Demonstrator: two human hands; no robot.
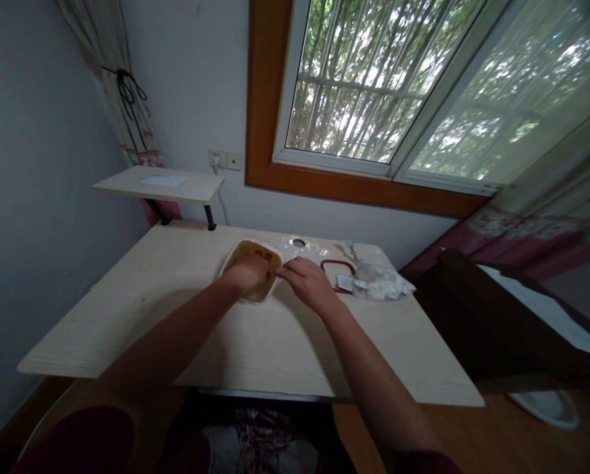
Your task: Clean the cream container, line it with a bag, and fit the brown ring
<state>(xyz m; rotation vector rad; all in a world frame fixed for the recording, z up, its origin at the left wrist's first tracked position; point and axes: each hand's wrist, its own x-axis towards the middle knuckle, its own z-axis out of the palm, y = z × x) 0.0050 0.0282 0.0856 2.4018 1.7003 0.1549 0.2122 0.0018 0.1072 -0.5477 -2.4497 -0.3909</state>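
Window (354, 99): sliding panes in pale frames, orange-brown surround; beyond and above the tub (260, 242), to its right. Upright bars and foliage show through the glass.

Desk (275, 349): pale wood-grain top, smooth, rounded corners; directly beneath the tub.

Raised shelf (191, 191): matching pale board on black supports; behind the tub, to its left.

Tub: squarish with rounded corners, whitish rim, yellow-brown interior; stands on the desktop. Dark brown ovals show inside, too blurred to identify.

Bag (381, 283): clear crinkled plastic, whitish contents, twisted neck; right of the tub.

Left hand (248, 271): reaches into the tub; fingertips indistinct, grip cannot be told.

Right hand (307, 283): fingers bent and close together at the tub's right rim; whether they pinch anything cannot be told.

Paper sheet (164, 180): white, flat on the shelf, behind and left of the tub; faint marks, unreadable.

Loop (338, 262): reddish-brown, rounded corners; between tub and bag.

Label (344, 282): small, white, beside the bag, right of the tub; print illegible.
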